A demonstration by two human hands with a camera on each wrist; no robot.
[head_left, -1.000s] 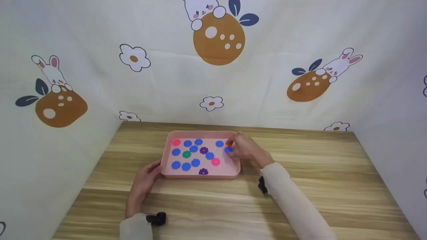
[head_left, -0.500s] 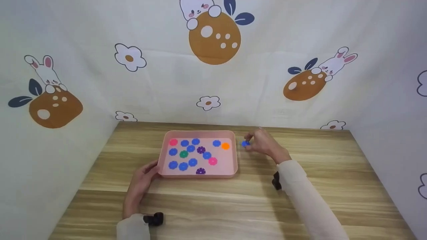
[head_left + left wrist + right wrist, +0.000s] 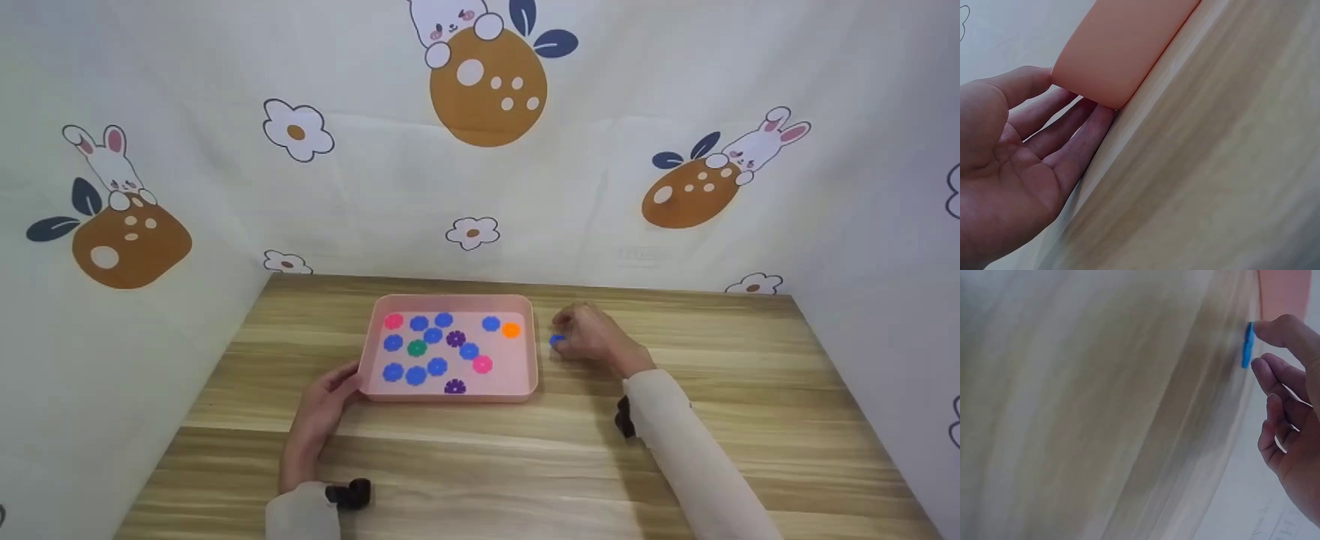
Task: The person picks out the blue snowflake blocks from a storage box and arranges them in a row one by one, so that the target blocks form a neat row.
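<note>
On the wooden table lies a pink tray point(image 3: 450, 398), with flower-shaped plastic discs flat on its floor. Most discs are blue; among them are a green disc point(image 3: 417, 348), an orange disc point(image 3: 511, 330), purple ones and pink ones. My left hand point(image 3: 324, 409) touches the tray's front left corner, fingertips against its wall in the left wrist view. To the right of the tray, my right hand point(image 3: 598, 339) holds a blue disc point(image 3: 1247, 346) by its edge at thumb and fingertips, low at the table surface. The other right fingers are curled.
Behind the table point(image 3: 712, 420) hangs a pale printed cloth point(image 3: 375, 187) with rabbits and flowers, and more cloth stands at both sides. Each wrist carries a black camera mount point(image 3: 351, 493).
My right hand has left the tray with the blue disc, moved right, then slightly toward the front. The orange disc is now uncovered in the tray. My left hand stays at the corner.
</note>
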